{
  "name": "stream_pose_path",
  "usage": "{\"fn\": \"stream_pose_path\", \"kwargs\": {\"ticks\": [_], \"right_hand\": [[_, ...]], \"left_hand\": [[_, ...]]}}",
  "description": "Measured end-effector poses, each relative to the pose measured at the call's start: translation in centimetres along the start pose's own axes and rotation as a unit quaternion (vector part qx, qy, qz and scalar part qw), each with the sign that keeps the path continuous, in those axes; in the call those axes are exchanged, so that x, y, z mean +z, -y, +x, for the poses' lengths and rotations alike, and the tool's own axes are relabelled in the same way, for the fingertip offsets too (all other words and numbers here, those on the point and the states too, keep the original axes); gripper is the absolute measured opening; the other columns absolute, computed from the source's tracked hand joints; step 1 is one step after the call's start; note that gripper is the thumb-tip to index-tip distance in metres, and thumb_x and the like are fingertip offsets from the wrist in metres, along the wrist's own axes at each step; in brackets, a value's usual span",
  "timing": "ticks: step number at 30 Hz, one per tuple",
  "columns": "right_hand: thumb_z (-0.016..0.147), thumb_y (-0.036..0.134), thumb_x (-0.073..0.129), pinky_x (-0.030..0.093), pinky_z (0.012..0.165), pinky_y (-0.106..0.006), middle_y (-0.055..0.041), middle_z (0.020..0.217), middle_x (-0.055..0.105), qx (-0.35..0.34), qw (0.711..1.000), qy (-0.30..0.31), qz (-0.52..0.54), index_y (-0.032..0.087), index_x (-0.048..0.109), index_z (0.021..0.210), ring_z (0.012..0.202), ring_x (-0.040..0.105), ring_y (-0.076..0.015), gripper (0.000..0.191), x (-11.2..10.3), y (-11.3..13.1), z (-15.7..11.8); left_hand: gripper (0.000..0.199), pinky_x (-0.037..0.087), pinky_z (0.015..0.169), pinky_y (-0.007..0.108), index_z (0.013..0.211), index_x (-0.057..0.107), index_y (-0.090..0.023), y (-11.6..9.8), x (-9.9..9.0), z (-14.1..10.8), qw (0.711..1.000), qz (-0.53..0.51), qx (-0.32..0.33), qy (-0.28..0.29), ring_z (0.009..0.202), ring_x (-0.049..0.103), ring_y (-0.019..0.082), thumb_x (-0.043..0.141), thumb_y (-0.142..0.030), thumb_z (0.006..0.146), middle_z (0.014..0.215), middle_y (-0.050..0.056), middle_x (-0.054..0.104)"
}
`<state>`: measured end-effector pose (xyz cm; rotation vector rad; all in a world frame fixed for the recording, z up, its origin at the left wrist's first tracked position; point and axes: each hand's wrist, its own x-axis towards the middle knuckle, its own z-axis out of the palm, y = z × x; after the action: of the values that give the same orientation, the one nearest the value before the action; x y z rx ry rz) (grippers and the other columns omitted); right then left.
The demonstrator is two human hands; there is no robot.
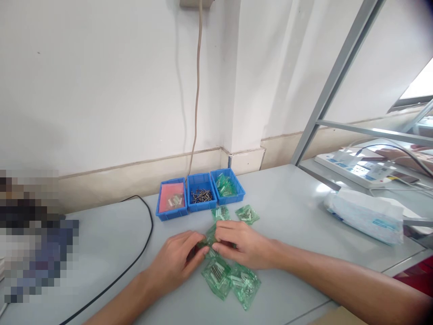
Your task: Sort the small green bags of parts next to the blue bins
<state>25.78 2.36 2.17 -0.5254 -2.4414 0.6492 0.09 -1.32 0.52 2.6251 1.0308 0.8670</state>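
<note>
My left hand [182,253] and my right hand [238,241] meet over the grey table, both pinching a small green plastic bag [210,235] between thumb and fingers. What the bag contains is mostly hidden by the fingers. Just below lie two filled green bags, one with screws and pale plugs [216,276] and another filled bag [244,284] beside it. Above my hands rest two more, a small bag [220,212] partly behind my right hand and a bag [247,214] to its right.
Three blue trays stand side by side near the wall: one with a pink sheet and pale plugs [156,211], one with loose screws [190,208], one with green bags [241,195]. A black cable [149,234] curves at left. A white-blue package [365,216] and power strip [348,169] are at right.
</note>
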Motion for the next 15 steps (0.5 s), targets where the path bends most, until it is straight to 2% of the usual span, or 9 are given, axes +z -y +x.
{"fn": "stream_pose_path", "kwargs": {"ticks": [15], "right_hand": [[0.111,0.032,0.051,0.035,0.068,-0.028,0.001,0.082,0.046,0.004,1.0,0.009,-0.001,0.021,0.046,0.082,0.076,0.045,-0.0156,0.03,0.19,-0.19,-0.08]], "left_hand": [[0.02,0.041,0.063,0.027,0.098,0.056,-0.022,-0.13,-0.06,0.04,1.0,0.003,0.003,0.008,0.067,0.058,0.016,0.049,-0.031,0.114,0.077,-0.001,0.06]]}}
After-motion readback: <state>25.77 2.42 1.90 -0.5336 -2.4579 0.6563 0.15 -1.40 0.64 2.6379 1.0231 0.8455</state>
